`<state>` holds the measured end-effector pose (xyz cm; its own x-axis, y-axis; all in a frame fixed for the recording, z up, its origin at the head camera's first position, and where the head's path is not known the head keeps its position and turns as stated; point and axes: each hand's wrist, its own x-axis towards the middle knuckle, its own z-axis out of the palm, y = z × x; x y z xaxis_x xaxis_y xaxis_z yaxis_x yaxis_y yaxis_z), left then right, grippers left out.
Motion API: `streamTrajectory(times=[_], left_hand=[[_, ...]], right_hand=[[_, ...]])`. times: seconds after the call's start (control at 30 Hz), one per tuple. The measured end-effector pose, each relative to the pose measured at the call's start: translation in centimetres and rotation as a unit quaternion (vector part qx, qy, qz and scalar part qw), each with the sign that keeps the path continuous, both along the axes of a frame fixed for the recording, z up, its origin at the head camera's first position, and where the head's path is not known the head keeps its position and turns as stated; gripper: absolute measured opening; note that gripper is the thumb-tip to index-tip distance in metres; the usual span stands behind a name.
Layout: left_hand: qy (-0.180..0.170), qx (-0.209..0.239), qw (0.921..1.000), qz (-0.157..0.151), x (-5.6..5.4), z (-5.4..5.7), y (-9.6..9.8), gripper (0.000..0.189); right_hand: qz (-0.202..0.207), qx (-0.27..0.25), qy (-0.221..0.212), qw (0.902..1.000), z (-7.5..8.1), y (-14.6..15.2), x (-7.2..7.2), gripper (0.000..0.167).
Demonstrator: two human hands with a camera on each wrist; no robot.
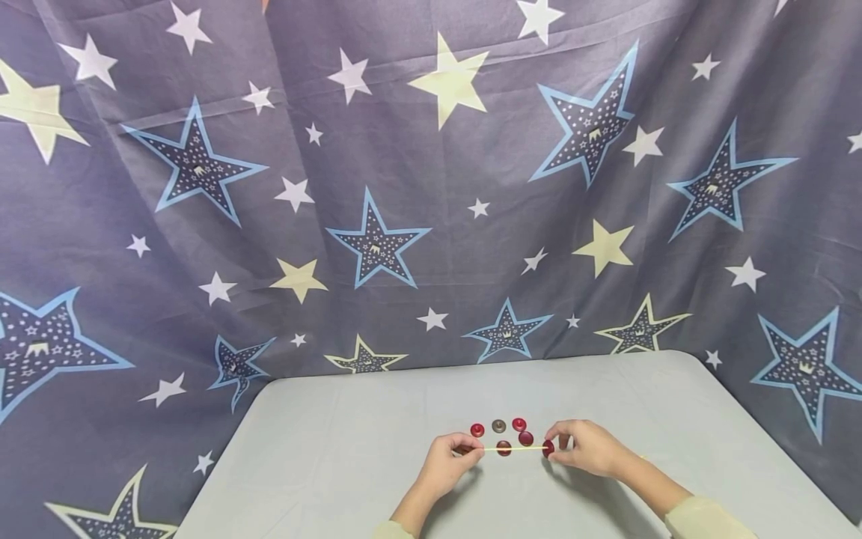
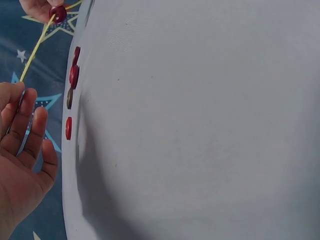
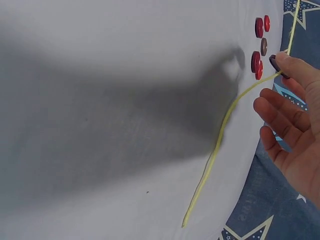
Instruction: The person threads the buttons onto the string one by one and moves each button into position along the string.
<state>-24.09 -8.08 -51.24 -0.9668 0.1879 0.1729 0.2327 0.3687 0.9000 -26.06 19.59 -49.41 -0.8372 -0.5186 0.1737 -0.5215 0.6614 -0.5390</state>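
Observation:
My left hand (image 1: 446,464) pinches one end of a yellow string (image 1: 525,448) between thumb and forefinger, the other fingers loosely bent. A dark red button (image 1: 548,449) is pinched in my right hand (image 1: 591,448), raised over the table. The string runs taut between the hands, and in the right wrist view it passes the held button (image 3: 274,63) and trails as a loose tail (image 3: 217,145) over the cloth. Just beyond the string lie a bright red button (image 1: 477,430), a brown button (image 1: 498,426) and several other red ones. In the head view, the string crosses a dark red button (image 1: 503,449).
A pale cloth covers the table (image 1: 323,464). Behind it hangs a grey-blue curtain (image 1: 404,165) printed with stars, close along the table's back edge. Shadows of both hands fall on the cloth.

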Motion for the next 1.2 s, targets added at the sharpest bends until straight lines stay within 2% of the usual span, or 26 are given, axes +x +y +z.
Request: streamTrajectory(times=[0.13, 0.23, 0.4, 0.63, 0.83, 1.2], left_hand=[[-0.008, -0.003, 1.0000, 0.005, -0.9, -1.5, -0.2, 0.006], [-0.010, -0.004, 0.9999, 0.005, -1.1, -1.9, -0.3, 0.006], [-0.009, -0.020, 0.9997, 0.008, -1.2, -2.0, -0.3, 0.005], [-0.015, 0.004, 0.9999, -0.003, -1.1, -2.2, -0.7, 0.007], [-0.025, -0.010, 0.9996, -0.007, -1.3, -2.4, -1.0, 0.007], [-0.030, -0.009, 0.9995, -0.005, -1.1, -2.6, -1.0, 0.007]], right_hand=[[0.003, -0.002, 0.006, 1.0000, -0.2, 0.2, 0.0, 0.024], [-0.001, -0.003, 0.004, 1.0000, -0.2, 0.4, 0.0, 0.024], [-0.002, -0.006, 0.000, 1.0000, -0.3, 0.7, 0.0, 0.024], [-0.012, -0.005, -0.011, 0.9999, -0.2, 0.9, 0.1, 0.024], [-0.013, -0.008, -0.012, 0.9998, -0.2, 1.2, 0.2, 0.024], [-0.018, -0.010, -0.018, 0.9996, -0.8, 2.0, 0.1, 0.023]])
